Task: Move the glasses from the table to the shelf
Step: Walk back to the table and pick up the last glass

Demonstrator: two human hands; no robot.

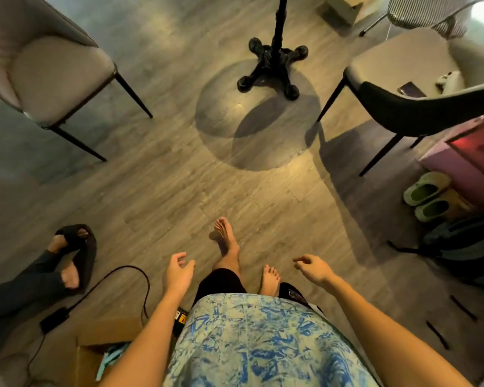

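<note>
No glasses and no shelf show in the head view. Only the black pedestal base (pixel 273 67) of a table stands ahead on the wooden floor; its top is out of frame. My left hand (pixel 178 275) hangs in front of my body, fingers apart, holding nothing. At the same height, my right hand (pixel 313 268) has loosely curled fingers and is also empty. My bare feet are on the floor between the two hands, the left foot stepped forward.
A grey chair (pixel 48 71) stands at the left and a dark-backed chair (pixel 403 88) at the right of the pedestal. Another person's sandalled feet (pixel 70 255) rest at lower left near a cable and adapter (pixel 53 321). Green shoes (pixel 428 195), a backpack (pixel 464 247) and a cardboard box (pixel 101 350) lie nearby.
</note>
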